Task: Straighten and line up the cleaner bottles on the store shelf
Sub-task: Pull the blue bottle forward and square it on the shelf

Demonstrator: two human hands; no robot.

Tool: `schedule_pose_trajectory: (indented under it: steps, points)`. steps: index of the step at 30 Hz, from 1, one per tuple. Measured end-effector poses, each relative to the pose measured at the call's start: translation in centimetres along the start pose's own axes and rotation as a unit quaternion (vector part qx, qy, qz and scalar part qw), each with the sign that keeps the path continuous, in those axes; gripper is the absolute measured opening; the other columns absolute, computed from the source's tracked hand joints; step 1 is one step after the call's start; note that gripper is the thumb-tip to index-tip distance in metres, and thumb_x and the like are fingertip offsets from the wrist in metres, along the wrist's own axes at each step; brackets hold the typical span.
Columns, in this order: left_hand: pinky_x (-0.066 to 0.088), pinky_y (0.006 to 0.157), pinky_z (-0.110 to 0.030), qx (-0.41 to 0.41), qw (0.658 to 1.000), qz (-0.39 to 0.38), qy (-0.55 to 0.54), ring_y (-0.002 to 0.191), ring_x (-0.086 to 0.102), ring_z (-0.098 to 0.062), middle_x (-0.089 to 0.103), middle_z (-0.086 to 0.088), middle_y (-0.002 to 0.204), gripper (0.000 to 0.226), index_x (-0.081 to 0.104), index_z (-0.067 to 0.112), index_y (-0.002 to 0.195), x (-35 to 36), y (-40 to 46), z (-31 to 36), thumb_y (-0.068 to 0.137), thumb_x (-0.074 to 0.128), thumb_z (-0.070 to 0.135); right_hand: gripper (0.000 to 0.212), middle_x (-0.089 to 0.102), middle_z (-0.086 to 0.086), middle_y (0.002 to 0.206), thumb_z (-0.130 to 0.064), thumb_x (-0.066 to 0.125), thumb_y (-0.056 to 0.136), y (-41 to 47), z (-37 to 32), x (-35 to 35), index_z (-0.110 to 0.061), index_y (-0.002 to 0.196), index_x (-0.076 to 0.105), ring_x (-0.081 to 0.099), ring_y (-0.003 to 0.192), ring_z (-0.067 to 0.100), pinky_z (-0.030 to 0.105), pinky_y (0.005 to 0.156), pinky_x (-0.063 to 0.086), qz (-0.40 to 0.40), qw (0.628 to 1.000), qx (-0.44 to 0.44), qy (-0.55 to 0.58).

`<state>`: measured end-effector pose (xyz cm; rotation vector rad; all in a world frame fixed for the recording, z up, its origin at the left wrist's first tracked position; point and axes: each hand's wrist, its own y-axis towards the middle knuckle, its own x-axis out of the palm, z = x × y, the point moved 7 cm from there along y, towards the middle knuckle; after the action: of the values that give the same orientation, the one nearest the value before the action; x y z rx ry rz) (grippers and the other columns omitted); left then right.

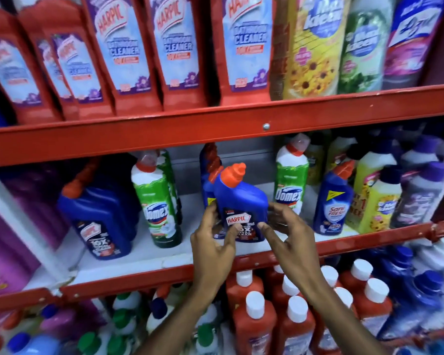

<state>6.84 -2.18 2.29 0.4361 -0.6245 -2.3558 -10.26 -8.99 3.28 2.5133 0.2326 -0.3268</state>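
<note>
Head view shows both hands on one blue Harpic bottle (241, 201) standing on the middle shelf (164, 254), near the front edge. Left hand (210, 242) wraps the bottle's left side, thumb on the label. Right hand (290, 234) cups the right side, thumb on the lower label; its fingers curl round the bottle. The bottle leans slightly left, label forward. Progress is judged partial: left Domex bottle (159, 201) tilts, and the large blue Harpic bottle (100, 219) sits angled. Sani Fresh bottle (331, 201) and right Domex bottle (291, 180) stand further back, out of line.
</note>
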Motion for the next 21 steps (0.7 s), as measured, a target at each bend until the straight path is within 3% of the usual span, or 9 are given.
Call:
schedule_pose_trajectory:
  steps: [3, 6, 10, 15, 18, 21]
  points:
    - [0.055, 0.094, -0.020, 0.011, 0.998, 0.054, 0.005, 0.106, 0.070, 0.000, 0.072, 0.030, 0.113, 0.055, 0.057, 0.039, 0.130, -5.4, -0.6, 0.7, 0.082, 0.072, 0.017, 0.038, 0.070, -0.006, 0.122, -0.019, 0.071, 0.088, -0.8, -2.8, 4.0, -0.028, 0.123, 0.061, 0.071, 0.102, 0.007, 0.033, 0.090, 0.057, -0.030, 0.999, -0.007, 0.020]
    - [0.056, 0.095, -0.027, 0.014, 0.994, 0.100, 0.033, 0.106, 0.069, 0.000, 0.070, 0.032, 0.116, 0.058, 0.055, 0.031, 0.137, -11.1, -1.2, -0.1, 0.082, 0.071, 0.020, 0.038, 0.071, -0.005, 0.119, -0.016, 0.071, 0.088, -1.8, -5.4, 9.1, -0.025, 0.123, 0.062, 0.071, 0.097, 0.003, 0.028, 0.088, 0.058, -0.053, 0.997, -0.012, 0.048]
    - [0.055, 0.103, -0.042, -0.010, 0.986, 0.144, 0.084, 0.116, 0.067, -0.002, 0.065, 0.042, 0.118, 0.062, 0.050, 0.038, 0.141, -18.6, -1.4, -1.9, 0.082, 0.068, 0.033, 0.036, 0.070, -0.004, 0.117, -0.014, 0.069, 0.088, -3.0, -8.3, 16.9, -0.024, 0.122, 0.061, 0.069, 0.097, -0.001, 0.026, 0.087, 0.058, -0.103, 0.992, -0.019, 0.074]
    - [0.057, 0.101, -0.047, -0.036, 0.976, 0.167, 0.133, 0.109, 0.070, -0.006, 0.067, 0.038, 0.110, 0.064, 0.047, 0.050, 0.134, -25.0, -1.1, -4.1, 0.080, 0.065, 0.021, 0.037, 0.071, -0.004, 0.118, -0.025, 0.064, 0.086, -3.9, -9.7, 24.6, -0.025, 0.123, 0.059, 0.068, 0.106, 0.010, 0.040, 0.093, 0.056, -0.146, 0.987, -0.020, 0.064]
    - [0.059, 0.095, -0.045, -0.051, 0.976, 0.154, 0.147, 0.102, 0.074, -0.011, 0.075, 0.021, 0.109, 0.063, 0.048, 0.047, 0.132, -25.5, -0.6, -5.6, 0.078, 0.065, 0.018, 0.038, 0.072, -0.001, 0.117, -0.029, 0.063, 0.084, -3.5, -9.0, 26.0, -0.022, 0.121, 0.060, 0.068, 0.107, 0.015, 0.040, 0.093, 0.055, -0.145, 0.989, -0.014, 0.041]
    - [0.059, 0.086, -0.035, -0.049, 0.973, 0.152, 0.169, 0.093, 0.076, -0.017, 0.078, 0.005, 0.106, 0.066, 0.048, 0.046, 0.132, -25.3, -0.7, -6.1, 0.079, 0.068, 0.012, 0.038, 0.072, 0.001, 0.117, -0.027, 0.062, 0.085, -3.3, -8.4, 26.7, -0.019, 0.122, 0.061, 0.067, 0.108, 0.017, 0.042, 0.093, 0.055, -0.151, 0.988, 0.000, 0.039]
